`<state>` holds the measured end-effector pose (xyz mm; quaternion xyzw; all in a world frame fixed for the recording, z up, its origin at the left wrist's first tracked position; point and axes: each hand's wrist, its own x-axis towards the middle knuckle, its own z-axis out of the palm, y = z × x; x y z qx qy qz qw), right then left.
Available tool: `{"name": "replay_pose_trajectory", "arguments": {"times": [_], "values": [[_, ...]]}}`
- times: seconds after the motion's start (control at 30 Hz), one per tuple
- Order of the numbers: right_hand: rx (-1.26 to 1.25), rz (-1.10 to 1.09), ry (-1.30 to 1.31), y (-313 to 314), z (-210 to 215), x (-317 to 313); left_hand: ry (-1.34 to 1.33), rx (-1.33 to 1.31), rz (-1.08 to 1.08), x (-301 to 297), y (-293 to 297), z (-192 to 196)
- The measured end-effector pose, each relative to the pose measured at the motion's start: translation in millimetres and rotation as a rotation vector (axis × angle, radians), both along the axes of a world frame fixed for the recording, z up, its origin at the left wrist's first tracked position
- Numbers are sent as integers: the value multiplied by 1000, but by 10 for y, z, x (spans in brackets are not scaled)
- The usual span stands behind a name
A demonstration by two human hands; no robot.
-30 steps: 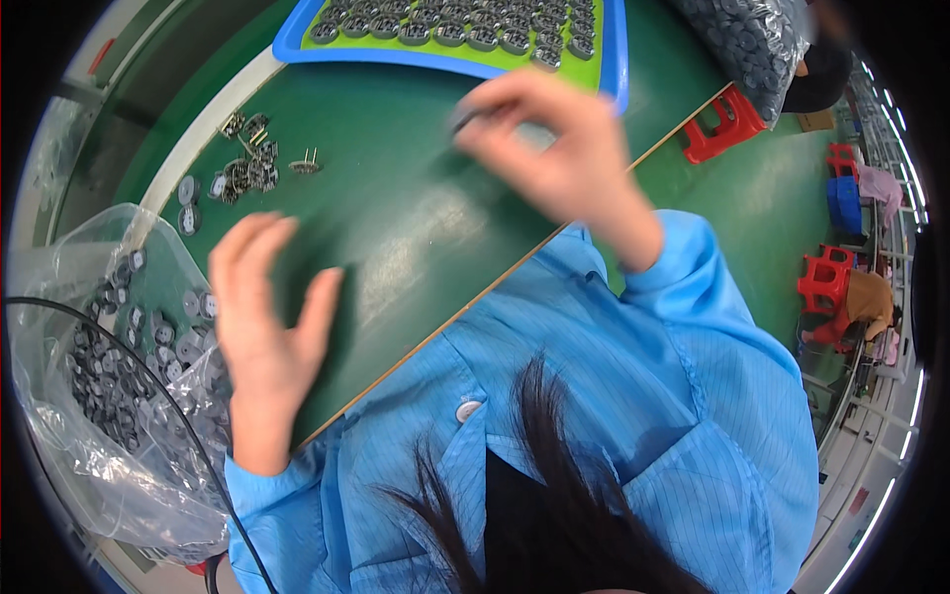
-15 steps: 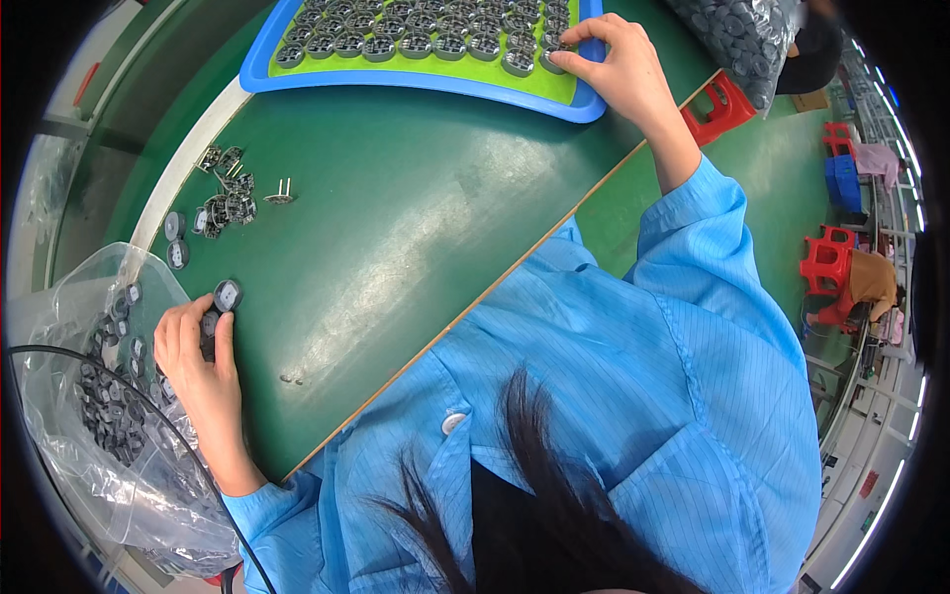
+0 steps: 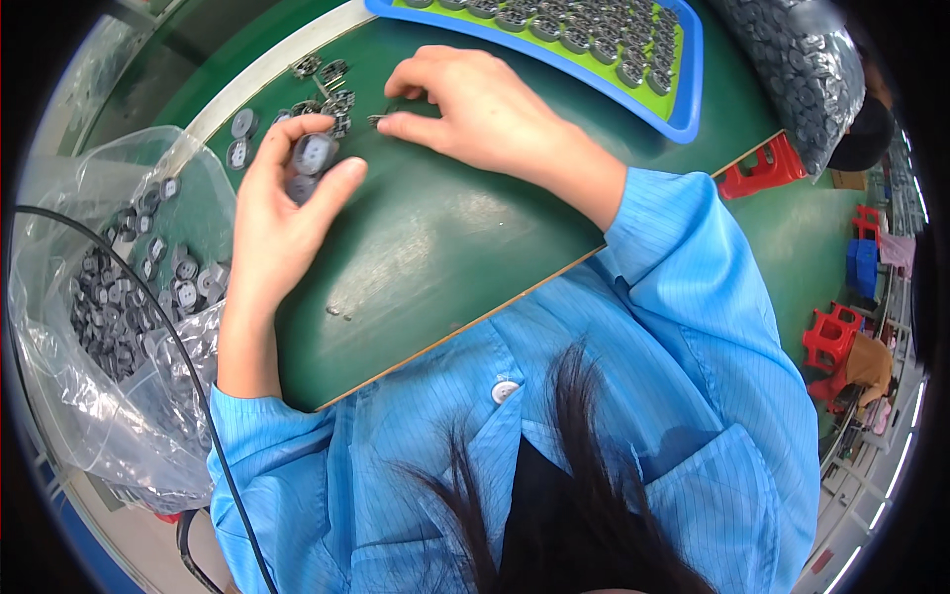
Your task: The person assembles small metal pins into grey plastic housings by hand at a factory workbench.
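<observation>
My left hand (image 3: 272,213) is closed round two round grey plastic housings (image 3: 315,153), one above the other, between thumb and fingers. To its right my right hand (image 3: 470,109) has thumb and forefinger closing on a small circuit board (image 3: 376,119) with thin pins, low over the green table; the fingers partly hide it. Just beyond my left fingertips lies a loose pile of small circuit boards (image 3: 338,104). Two more grey housings (image 3: 238,153) rest on the table left of that pile.
A blue tray (image 3: 683,119) with a green lining holds rows of filled round housings at the far right. An open clear bag (image 3: 74,386) of grey housings lies at the left, crossed by a black cable (image 3: 148,287). Another full bag (image 3: 782,79) and a red stool (image 3: 762,168) are at the right.
My right hand has left the tray and come across to the loose circuit board. My left hand has lifted the housings toward it. The view has shifted, so the tray appears farther right.
</observation>
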<state>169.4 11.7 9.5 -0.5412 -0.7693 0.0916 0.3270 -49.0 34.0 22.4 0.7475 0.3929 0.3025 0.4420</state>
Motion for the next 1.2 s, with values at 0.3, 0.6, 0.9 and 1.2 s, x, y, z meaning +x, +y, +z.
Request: {"name": "replay_pose_trajectory", "arguments": {"times": [0.3,0.6,0.9,1.2], "values": [[111,177,-76,-233,-22,-20,8,183,-71,-5,-27,-37],[-23,32,13,-148,-98,-152,-105,-107,120,84,-80,32],[-330,68,573,-360,141,22,-102,-213,-72,255,-156,-135],[-32,-15,337,-490,80,29,-197,-256,-70,453,-284,-102]]}}
